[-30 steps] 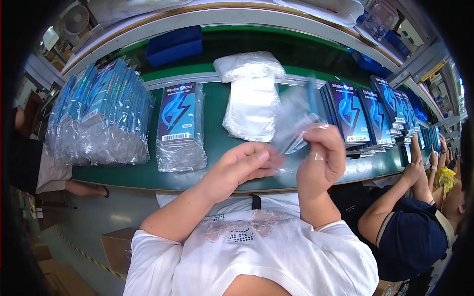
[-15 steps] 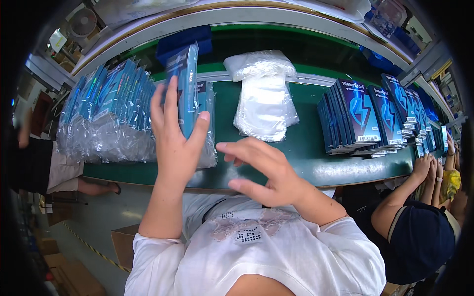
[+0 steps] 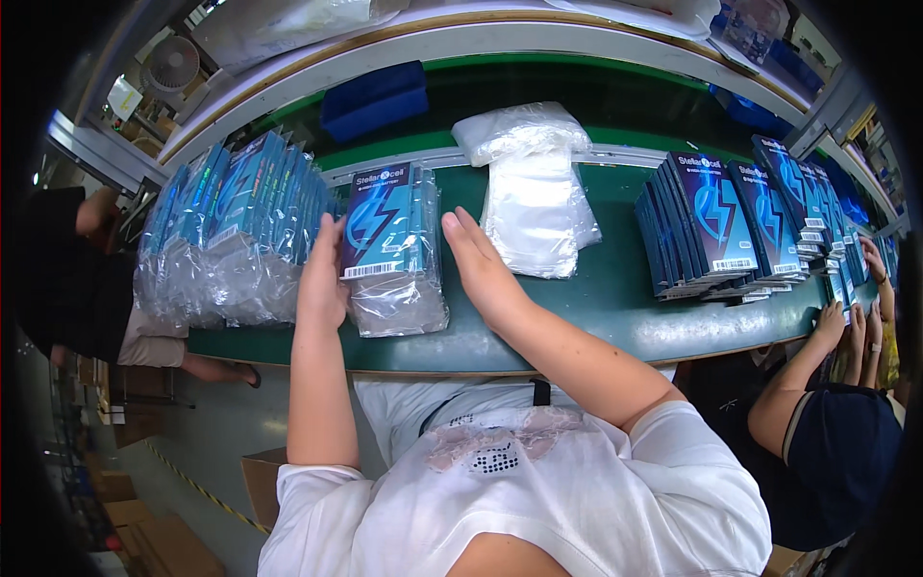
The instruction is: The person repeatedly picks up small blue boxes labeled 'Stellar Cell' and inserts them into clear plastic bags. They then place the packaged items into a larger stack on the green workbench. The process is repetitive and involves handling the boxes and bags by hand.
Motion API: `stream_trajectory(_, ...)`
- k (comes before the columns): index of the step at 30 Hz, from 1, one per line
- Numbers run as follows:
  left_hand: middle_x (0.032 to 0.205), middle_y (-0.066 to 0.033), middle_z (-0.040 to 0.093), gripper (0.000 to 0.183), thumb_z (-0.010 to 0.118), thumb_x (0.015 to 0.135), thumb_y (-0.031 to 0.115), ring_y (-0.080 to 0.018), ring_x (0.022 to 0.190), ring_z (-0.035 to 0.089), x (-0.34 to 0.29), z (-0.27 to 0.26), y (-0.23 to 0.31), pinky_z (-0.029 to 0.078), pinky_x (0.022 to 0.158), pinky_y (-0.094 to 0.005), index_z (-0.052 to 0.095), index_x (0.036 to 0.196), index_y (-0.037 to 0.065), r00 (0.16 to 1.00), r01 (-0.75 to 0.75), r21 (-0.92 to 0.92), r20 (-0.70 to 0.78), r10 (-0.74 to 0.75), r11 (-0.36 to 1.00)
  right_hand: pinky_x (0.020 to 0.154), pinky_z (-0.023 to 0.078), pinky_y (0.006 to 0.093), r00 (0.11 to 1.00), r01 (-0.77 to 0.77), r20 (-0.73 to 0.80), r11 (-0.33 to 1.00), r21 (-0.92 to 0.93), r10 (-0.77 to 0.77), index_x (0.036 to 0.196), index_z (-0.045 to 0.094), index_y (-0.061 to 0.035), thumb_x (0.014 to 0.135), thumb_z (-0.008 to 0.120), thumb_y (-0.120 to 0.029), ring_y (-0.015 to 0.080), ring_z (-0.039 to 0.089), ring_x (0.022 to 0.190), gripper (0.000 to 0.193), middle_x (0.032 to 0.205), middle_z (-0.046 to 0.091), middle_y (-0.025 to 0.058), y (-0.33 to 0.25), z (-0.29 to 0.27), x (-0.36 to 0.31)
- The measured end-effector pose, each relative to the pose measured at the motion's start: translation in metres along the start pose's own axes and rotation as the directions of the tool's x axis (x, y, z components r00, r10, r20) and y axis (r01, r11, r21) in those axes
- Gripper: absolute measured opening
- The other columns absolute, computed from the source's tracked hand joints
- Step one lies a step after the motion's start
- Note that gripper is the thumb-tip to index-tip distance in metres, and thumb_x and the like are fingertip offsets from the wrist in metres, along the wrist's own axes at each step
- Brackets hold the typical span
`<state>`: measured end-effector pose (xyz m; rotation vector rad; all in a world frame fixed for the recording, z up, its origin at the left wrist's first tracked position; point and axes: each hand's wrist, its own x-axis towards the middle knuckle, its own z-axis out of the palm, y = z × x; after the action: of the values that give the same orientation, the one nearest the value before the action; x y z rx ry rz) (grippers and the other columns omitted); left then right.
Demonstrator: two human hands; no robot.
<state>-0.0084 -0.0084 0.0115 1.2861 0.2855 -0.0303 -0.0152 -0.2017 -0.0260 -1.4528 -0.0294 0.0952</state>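
Note:
A small stack of flat blue boxes in clear plastic bags (image 3: 380, 231) stands between my hands, the printed front facing me and the bags' loose ends crumpled at the bottom. My left hand (image 3: 323, 274) is open, its fingers straight, along the stack's left side; it seems to touch the bag. On the right, my right hand (image 3: 484, 267) is open too, held flat with a narrow gap between it and the stack. A long row of bagged blue boxes (image 3: 231, 221) leans just left of my left hand.
A pile of clear empty bags (image 3: 531, 207) lies mid-table on the green tabletop (image 3: 606, 317). Unbagged blue boxes (image 3: 711, 216) stand in rows at the right. A blue bin (image 3: 375, 101) sits behind. Another person's hands (image 3: 836, 325) work at the far right.
The bagged box my left hand held upright and turned edge-on now stands at the front of the small stack. My hands have moved to either side of it.

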Motion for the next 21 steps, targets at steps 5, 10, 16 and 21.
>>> stream_trajectory(5,0.102,-0.0093,0.067,0.043,0.048,0.096,0.041,-0.0185,0.092,0.064,0.021,-0.002,-0.016,0.049,0.085,-0.0325,0.061,0.109,0.002,0.990,0.106,-0.188,0.115,-0.085,0.976,0.110,0.022,0.0365,0.980,0.027,-0.198,0.979,0.200,0.014,0.137,0.032,0.0110,0.097,0.030,-0.049,0.0369,0.031,0.133,0.071,0.140,0.034,0.0277,0.020,0.038,0.029)
stream_trajectory(10,0.102,-0.0117,0.067,0.040,0.048,0.096,0.036,-0.0212,0.088,0.066,0.017,0.006,-0.010,0.053,0.079,-0.0334,0.061,0.109,0.000,0.968,0.176,-0.233,0.216,-0.126,0.956,0.111,0.022,0.0344,0.976,-0.074,-0.175,0.957,0.279,0.126,0.139,0.031,0.0069,0.099,0.027,-0.037,0.0326,0.028,0.135,0.059,0.145,0.031,0.0216,0.012,0.060,0.032)
stream_trajectory(16,0.102,-0.0118,0.066,0.036,0.048,0.096,0.031,-0.0211,0.089,0.065,0.024,0.004,-0.010,0.051,0.081,-0.0326,0.060,0.109,0.000,0.979,0.140,-0.199,0.173,-0.105,0.970,0.109,0.026,0.0322,0.983,-0.050,-0.155,0.954,0.296,0.100,0.138,0.032,0.0081,0.099,0.033,-0.036,0.0307,0.034,0.132,0.059,0.143,0.033,0.0225,0.004,0.051,0.026)
stream_trajectory(21,0.125,-0.0131,0.055,0.046,0.047,0.097,0.032,-0.0219,0.115,0.051,0.012,0.001,-0.006,0.037,0.101,-0.0323,0.050,0.126,-0.003,0.999,0.010,-0.056,0.042,-0.008,0.998,0.101,0.032,0.0309,0.986,-0.088,-0.105,0.933,0.349,0.132,0.134,0.042,0.0027,0.093,0.053,-0.032,0.0206,0.042,0.122,0.055,0.132,0.049,0.0152,-0.024,0.003,0.003)
